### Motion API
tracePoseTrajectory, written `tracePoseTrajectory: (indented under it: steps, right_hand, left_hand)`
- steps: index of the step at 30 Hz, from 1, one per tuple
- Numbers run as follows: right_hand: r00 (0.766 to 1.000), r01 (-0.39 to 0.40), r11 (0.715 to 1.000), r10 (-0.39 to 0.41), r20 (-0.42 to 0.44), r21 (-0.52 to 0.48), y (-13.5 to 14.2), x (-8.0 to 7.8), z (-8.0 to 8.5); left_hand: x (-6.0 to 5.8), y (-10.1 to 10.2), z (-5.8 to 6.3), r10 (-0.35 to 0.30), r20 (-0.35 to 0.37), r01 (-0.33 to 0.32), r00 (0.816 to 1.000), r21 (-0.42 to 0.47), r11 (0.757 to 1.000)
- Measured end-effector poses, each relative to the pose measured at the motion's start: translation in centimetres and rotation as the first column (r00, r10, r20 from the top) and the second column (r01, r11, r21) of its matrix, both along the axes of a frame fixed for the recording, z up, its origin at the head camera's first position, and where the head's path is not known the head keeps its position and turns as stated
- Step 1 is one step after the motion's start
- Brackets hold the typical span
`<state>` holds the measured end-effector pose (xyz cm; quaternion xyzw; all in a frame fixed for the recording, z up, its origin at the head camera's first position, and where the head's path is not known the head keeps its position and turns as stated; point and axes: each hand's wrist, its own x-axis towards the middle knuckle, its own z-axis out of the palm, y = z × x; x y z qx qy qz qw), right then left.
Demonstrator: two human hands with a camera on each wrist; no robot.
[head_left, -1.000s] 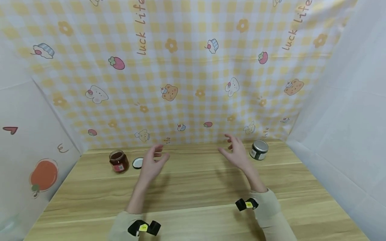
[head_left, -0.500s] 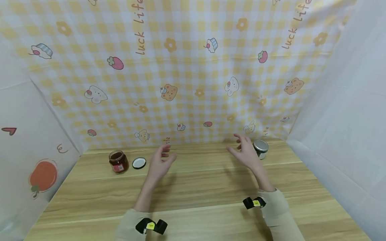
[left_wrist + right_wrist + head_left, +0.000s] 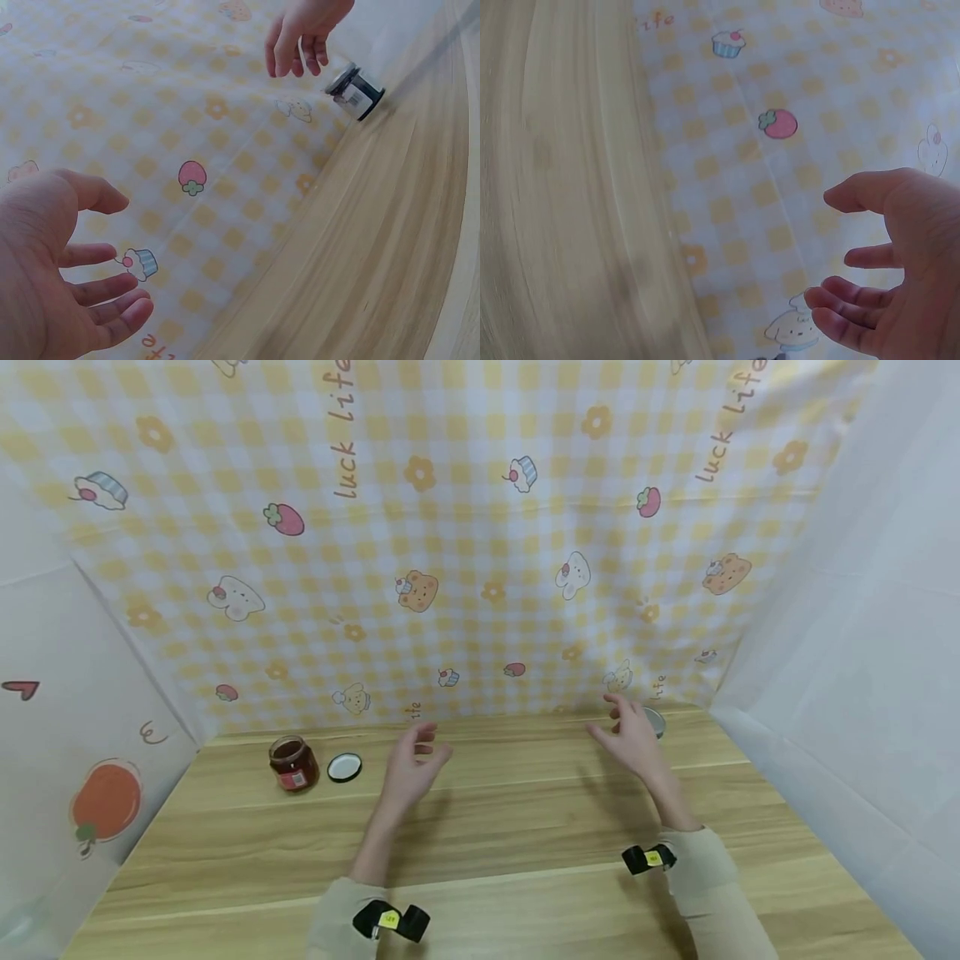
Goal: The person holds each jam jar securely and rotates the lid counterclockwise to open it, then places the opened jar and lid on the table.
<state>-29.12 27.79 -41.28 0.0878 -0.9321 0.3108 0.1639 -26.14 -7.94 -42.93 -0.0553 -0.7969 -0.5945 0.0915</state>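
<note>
My left hand (image 3: pixel 410 768) hovers above the table, fingers loosely curved, holding nothing. To its left stand an open glass jar (image 3: pixel 293 765) with dark red contents and, beside it, a round lid (image 3: pixel 345 767) lying white side up. My right hand (image 3: pixel 632 737), also loosely curved and holding nothing, is in the air at the back right. It partly hides a lidded dark jar (image 3: pixel 655 722) in the head view. From the left wrist view, that jar (image 3: pixel 355 91) stands upright by the curtain, apart from the right hand (image 3: pixel 306 34).
The wooden table (image 3: pixel 495 827) meets a yellow checked curtain (image 3: pixel 480 610) along its back edge. White sheets hang at the left (image 3: pixel 45 635) and right (image 3: pixel 855 635) sides. Each sleeve carries a black wrist camera.
Both hands have drifted to the right. The left hand has cleared the lid, while the right hand now covers most of the dark jar in the head view. The jars and lid stay put.
</note>
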Motion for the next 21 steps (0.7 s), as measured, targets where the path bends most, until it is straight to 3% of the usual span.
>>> tracePoseTrajectory:
  steps: [12,21]
  right_hand:
    - [0.997,0.067,0.998,-0.067,0.041,0.014,2.8,-0.8,-1.0]
    - [0.982,0.126,0.991,-0.132,0.133,0.051,4.6,-1.0,-0.8]
  left_hand:
    - [0.0,1.4,-0.3,-0.029,0.019,0.029,0.999,0.016,0.999]
    - [-0.2,2.8,-0.9,-0.057,0.009,0.057,0.998,0.019,0.998]
